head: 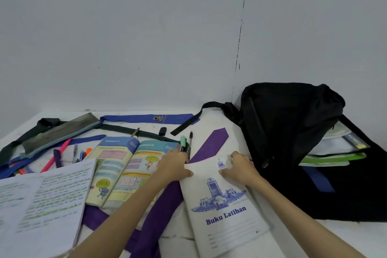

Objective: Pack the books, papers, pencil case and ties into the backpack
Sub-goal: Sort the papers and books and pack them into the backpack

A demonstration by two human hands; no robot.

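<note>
A white exercise book [225,207] titled "Buku Latihan" lies on the table in front of me. My left hand [174,165] holds its top left corner and my right hand [240,166] grips its top edge, thumb on the cover. A purple tie [211,144] runs under the book. The black backpack [289,132] stands open at the right with books [335,151] inside. An open colourful textbook [125,169] and an open handwritten notebook [44,205] lie to the left. The grey pencil case [60,134] and a blue tie [146,118] sit at the back left.
Loose pens and highlighters [62,155] are scattered at the left, with more pens [186,142] beside the textbook. A small black eraser [162,131] lies near the backpack strap [188,124]. A white wall rises behind the white table [335,234].
</note>
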